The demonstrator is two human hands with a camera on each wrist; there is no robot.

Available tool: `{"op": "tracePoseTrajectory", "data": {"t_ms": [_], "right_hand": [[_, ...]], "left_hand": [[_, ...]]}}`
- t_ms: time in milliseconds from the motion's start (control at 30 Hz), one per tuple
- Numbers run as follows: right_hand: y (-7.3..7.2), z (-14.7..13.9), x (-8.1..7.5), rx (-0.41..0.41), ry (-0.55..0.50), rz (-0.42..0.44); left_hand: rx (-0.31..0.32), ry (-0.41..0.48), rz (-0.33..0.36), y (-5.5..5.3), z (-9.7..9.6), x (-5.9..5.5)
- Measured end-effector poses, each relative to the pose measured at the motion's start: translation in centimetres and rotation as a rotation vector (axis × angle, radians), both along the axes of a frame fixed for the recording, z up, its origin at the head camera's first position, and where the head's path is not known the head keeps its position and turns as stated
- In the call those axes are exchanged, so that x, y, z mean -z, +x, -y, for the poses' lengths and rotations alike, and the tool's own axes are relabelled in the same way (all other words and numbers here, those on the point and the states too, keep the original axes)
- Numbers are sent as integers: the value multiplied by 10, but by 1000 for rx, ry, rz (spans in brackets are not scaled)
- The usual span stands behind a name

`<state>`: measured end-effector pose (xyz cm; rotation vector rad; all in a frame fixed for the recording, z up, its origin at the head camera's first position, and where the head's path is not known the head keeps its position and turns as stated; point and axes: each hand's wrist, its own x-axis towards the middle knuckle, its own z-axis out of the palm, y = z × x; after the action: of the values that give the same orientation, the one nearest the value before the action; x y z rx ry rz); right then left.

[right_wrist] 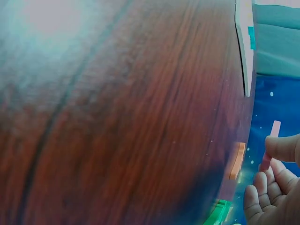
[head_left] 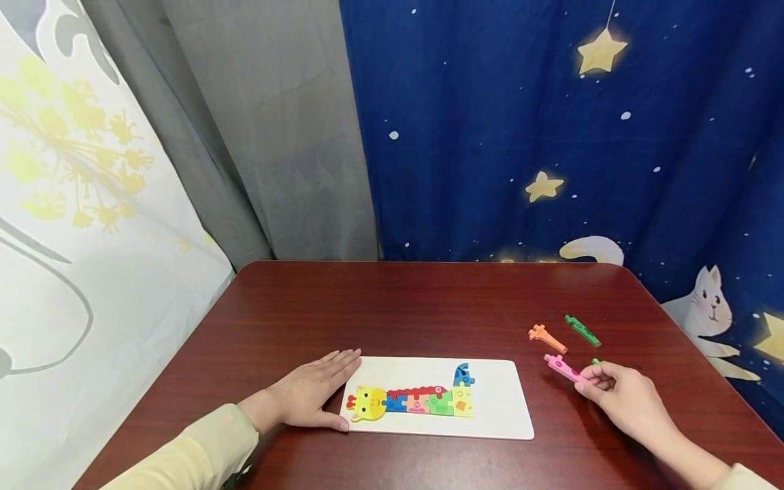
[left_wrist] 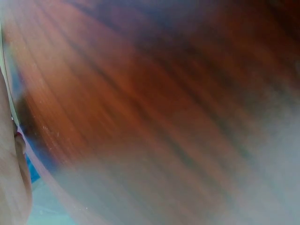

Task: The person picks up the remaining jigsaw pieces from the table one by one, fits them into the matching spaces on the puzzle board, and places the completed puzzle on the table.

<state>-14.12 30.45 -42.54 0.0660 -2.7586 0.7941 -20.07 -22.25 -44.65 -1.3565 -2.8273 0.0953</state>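
Note:
A white puzzle board [head_left: 499,408] lies on the table with a giraffe puzzle partly laid out on it. Its yellow head [head_left: 369,404] points left; a red mane, several coloured neck blocks and a blue curved piece [head_left: 463,375] follow to the right. My left hand [head_left: 306,393] rests at the board's left edge, fingers extended along it and thumb at the near corner. Right of the board, my right hand [head_left: 627,401] pinches a pink leg-shaped puzzle piece [head_left: 560,366] between thumb and fingers. In the right wrist view the pink piece [right_wrist: 276,131] is seen edge-on.
Beyond the right hand lie an orange puzzle piece [head_left: 548,338] and a green puzzle piece [head_left: 582,331]. Another green piece [head_left: 597,361] is mostly hidden behind that hand. Curtains hang behind the dark red wooden table [head_left: 392,306]. The left wrist view is mostly blurred tabletop.

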Motion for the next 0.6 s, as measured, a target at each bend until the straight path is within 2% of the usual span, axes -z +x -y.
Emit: {"op": "tracePoseTrajectory", "data": {"t_ms": [233, 600], "right_hand": [[-4, 6, -3, -11, -20, -53], [-11, 20, -5, -57, -65, -51]], "left_hand": [[2, 2, 2, -1, 0, 1], [-1, -6, -4, -1, 0, 1]]}}
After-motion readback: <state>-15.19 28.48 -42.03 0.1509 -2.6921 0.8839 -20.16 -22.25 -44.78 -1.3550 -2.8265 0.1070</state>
